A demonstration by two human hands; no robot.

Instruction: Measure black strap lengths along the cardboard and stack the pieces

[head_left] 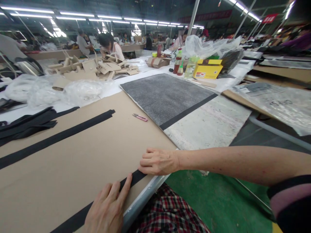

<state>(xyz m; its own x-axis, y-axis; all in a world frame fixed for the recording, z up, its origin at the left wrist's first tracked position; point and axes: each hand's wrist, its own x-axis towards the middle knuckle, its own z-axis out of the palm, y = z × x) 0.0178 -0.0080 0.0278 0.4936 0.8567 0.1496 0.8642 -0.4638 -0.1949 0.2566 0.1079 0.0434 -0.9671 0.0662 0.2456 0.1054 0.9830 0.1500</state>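
Note:
A long black fabric strip (75,216) runs along the near edge of a tan sheet (73,168). My left hand (107,207) lies over this strip, fingers stretched forward and pressing on it. At the strip's far end, my right hand (157,161) is closed with curled fingers, gripping it; the exact end is hidden beneath them. Farther back on the sheet lies a second black strip (60,137), roughly parallel. Pink-handled thread snips (140,117) rest on the sheet, apart from both hands. A loose pile of black strips (26,124) is at the left.
A dark grey sheet (165,97) with a black band lies on a stained pale board (209,123). Beyond are a yellow box (208,69), bottles, tan cut pieces (97,68) and plastic bags (31,89). The table's near edge borders my lap. People sit farther back.

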